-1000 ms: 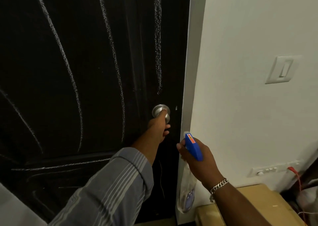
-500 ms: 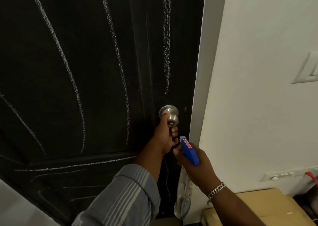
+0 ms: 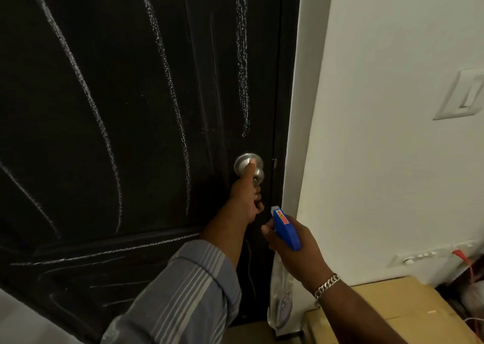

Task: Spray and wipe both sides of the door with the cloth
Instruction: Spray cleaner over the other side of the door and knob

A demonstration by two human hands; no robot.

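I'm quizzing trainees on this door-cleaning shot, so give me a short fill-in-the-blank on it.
1. The left hand grips the door's metal ____.
2. The right hand holds a spray bottle with a ____ head.
3. The door is black with ____ streaks.
4. The right wrist wears a ____.

Missing: knob; blue; white; bracelet

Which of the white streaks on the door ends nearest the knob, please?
The rightmost streak, running almost straight down the door and stopping just above the knob; the others curve away leftward.

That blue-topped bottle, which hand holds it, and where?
The right hand grips the spray bottle around its neck, under the blue head. The left hand holds the doorknob.
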